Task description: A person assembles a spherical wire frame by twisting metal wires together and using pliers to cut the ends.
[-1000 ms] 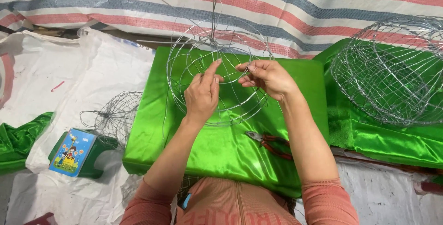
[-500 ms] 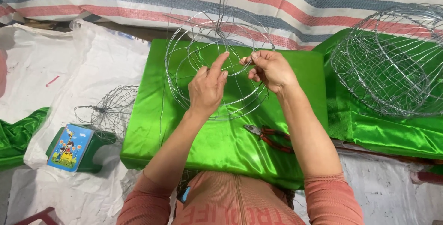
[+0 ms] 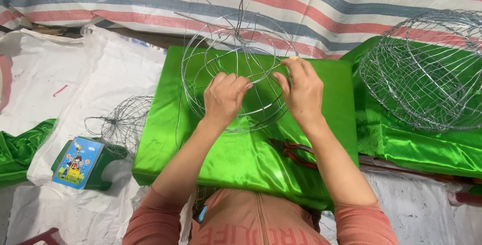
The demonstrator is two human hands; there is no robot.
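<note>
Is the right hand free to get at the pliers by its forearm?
Probably not at once: the right hand is busy on the wire frame, while the pliers lie uncovered on the green cushion.

bare green cloth (image 3: 165,139) left of the wire frame (image 3: 236,69), pliers (image 3: 293,150) beneath right forearm

flat rectangular blue package (image 3: 78,162) with cartoon picture, on floor at left

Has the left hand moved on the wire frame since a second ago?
Yes. The left hand has curled from pointing upward and now grips the wire frame lower, nearer the red pliers.
</note>
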